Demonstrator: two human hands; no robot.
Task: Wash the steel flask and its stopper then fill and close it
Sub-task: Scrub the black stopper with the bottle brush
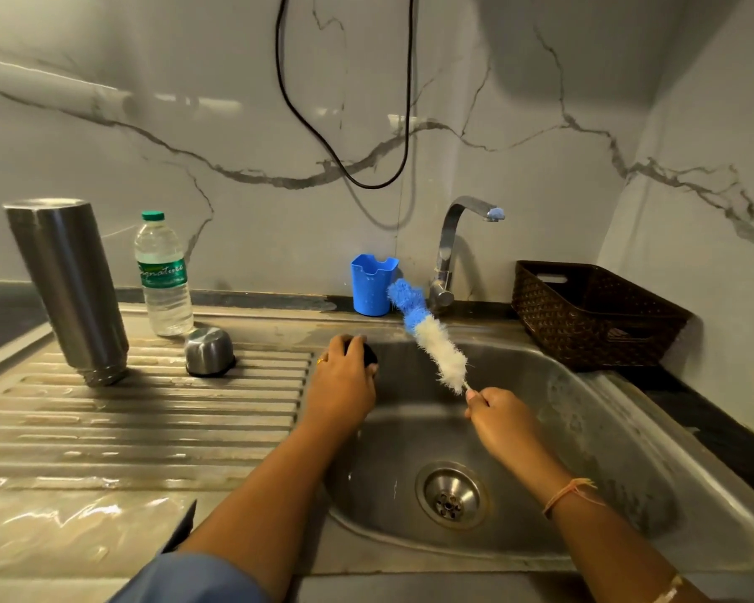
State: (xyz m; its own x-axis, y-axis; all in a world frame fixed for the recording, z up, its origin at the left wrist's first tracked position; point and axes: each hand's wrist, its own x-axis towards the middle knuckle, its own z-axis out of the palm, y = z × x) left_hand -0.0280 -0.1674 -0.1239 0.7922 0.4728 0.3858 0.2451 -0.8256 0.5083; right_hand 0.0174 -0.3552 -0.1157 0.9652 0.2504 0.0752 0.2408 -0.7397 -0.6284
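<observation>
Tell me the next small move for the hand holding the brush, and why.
Probably lower the brush onto the black stopper. The right hand grips the brush's wire handle, bristles raised clear of the stopper, which the left hand holds at the edge of the sink. The flask stands inverted on the drainboard, so the stopper seems left to scrub.

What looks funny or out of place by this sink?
The steel flask stands upside down, mouth on the ribbed drainboard, with the steel cup upside down beside it. They are probably just draining. A puddle sits at the front left.
</observation>
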